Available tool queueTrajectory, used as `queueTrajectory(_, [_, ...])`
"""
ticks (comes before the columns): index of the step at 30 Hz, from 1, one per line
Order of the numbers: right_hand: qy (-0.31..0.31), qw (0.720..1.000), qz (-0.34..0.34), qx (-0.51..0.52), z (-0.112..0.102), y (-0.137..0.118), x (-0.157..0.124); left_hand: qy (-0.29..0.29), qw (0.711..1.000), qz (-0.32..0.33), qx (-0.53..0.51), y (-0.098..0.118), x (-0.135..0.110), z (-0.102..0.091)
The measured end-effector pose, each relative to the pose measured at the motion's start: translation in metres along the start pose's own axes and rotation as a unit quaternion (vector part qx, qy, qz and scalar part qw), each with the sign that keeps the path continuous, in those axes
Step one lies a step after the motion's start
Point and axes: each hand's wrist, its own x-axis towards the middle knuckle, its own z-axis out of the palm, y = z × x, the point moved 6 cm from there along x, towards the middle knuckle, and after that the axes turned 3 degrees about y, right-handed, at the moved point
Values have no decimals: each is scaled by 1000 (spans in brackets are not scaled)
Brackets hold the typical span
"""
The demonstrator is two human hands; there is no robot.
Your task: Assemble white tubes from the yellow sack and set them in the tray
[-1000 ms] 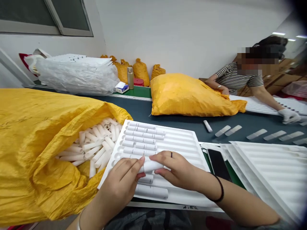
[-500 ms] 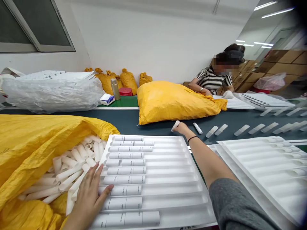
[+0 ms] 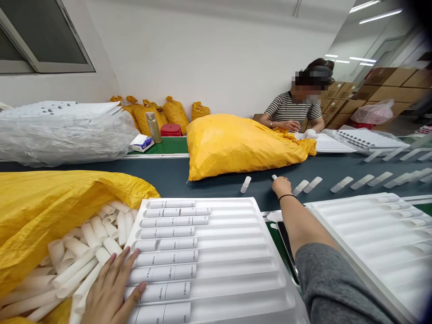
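Observation:
My left hand [image 3: 113, 285] lies with fingers spread over the left edge of a white grooved tray [image 3: 236, 265]; its thumb touches one of the printed white tubes [image 3: 168, 291] lying in the grooves. My right hand [image 3: 282, 185] reaches across to the dark belt [image 3: 222, 189]. Its fingers are closed around a small white tube [image 3: 274, 177], of which only the tip shows. To its left a short white tube [image 3: 246, 184] rests on the belt, apart from the hand. More two-part white tubes [image 3: 312, 185] lie just to its right.
An open yellow sack [image 3: 81, 184] full of plain white tubes [image 3: 91, 236] is at the left. Beyond the belt lies a full yellow sack [image 3: 232, 144]. A second white tray [image 3: 367, 243] stands at right. A co-worker [image 3: 293, 108] in a striped shirt sits across.
My right hand has let go of one white tube, leaving it on the belt, and moved right to the neighbouring tube. My left hand stays by the tray's left edge; the view has shifted slightly.

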Motion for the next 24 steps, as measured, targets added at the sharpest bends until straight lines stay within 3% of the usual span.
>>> queueTrajectory(4, [-12, 1000, 17, 22, 4, 11, 13, 3, 1000, -3, 1, 1, 0, -1])
queueTrajectory(8, [25, 998, 4, 58, -6, -1, 24, 3, 1000, -6, -5, 3, 2, -3])
queueTrajectory(11, [43, 996, -8, 82, -4, -6, 18, 1, 1000, -10, -11, 6, 2, -6])
queueTrajectory(18, [-92, 993, -17, 67, 36, 0, -18, 16, 999, -28, -40, 12, 5, -12])
queueTrajectory(21, [-121, 992, -13, 43, 31, 1, -24, 3, 998, -33, -53, 12, 6, -11])
queueTrajectory(24, [-129, 991, -15, 12, 10, 2, -32, 19, 994, -59, -91, 16, 6, -19])
